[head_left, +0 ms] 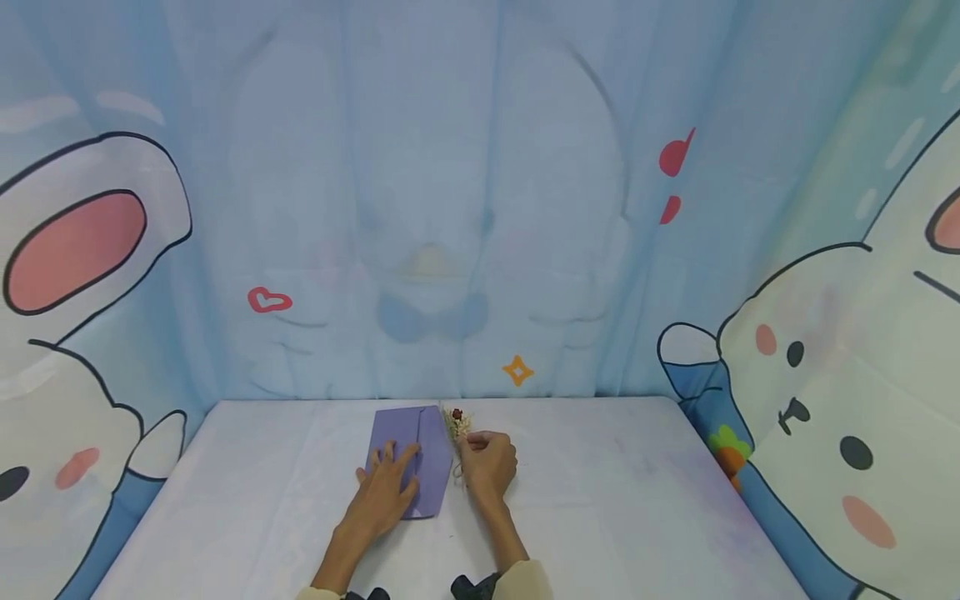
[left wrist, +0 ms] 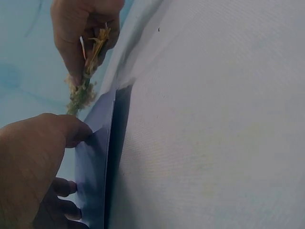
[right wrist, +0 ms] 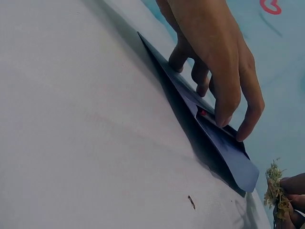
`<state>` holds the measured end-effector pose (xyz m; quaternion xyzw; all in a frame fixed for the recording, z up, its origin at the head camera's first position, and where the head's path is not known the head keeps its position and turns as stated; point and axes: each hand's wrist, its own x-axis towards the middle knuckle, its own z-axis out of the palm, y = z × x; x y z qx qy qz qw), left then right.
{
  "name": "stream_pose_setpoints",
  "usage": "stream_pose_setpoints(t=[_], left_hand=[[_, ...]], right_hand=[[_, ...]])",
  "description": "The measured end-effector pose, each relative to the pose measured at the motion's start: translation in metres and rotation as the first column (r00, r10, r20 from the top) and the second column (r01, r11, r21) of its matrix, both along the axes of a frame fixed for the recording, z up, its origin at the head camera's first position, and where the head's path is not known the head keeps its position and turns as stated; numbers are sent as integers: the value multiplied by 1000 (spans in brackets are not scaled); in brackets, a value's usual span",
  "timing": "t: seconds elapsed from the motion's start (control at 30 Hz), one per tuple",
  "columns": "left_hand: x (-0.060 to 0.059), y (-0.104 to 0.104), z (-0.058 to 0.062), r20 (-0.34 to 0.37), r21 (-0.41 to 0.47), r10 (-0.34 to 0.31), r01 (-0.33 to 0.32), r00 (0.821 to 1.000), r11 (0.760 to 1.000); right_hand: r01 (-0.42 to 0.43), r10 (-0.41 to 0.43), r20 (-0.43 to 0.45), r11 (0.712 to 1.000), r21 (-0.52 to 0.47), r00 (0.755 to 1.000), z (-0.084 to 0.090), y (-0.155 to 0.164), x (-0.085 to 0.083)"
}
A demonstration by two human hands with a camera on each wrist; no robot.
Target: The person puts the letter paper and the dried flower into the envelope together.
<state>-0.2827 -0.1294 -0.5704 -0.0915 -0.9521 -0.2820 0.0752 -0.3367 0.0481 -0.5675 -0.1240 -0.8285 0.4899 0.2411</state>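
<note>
Near the worktop's (head_left: pixel 600 500) far edge, the left hand (head_left: pixel 386 492) lies flat, fingers spread, on a purple envelope (head_left: pixel 420 442); the right hand (head_left: pixel 487 462) pinches a dried flower sprig (head_left: pixel 456 423) beside its flap; best to keep the flap raised and feed stems in first.

A purple envelope (head_left: pixel 411 462) lies flat near the table's middle, its flap edge slightly lifted. A small sprig of dried flowers (head_left: pixel 457 423), yellowish with a red bud, sits at the envelope's two o'clock corner.
</note>
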Motion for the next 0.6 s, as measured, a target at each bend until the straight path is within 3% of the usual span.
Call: stream_pose_setpoints(t=[0.33, 0.6], left_hand=[[0, -1, -5, -33, -8, -9, 9, 999, 1000], [-2, -1, -4, -16, -18, -5, 5, 1000, 1000]], right_hand=[[-18, 18, 1, 1000, 13, 1000, -6, -15, 1], [-34, 34, 2, 999, 5, 999, -8, -24, 2]])
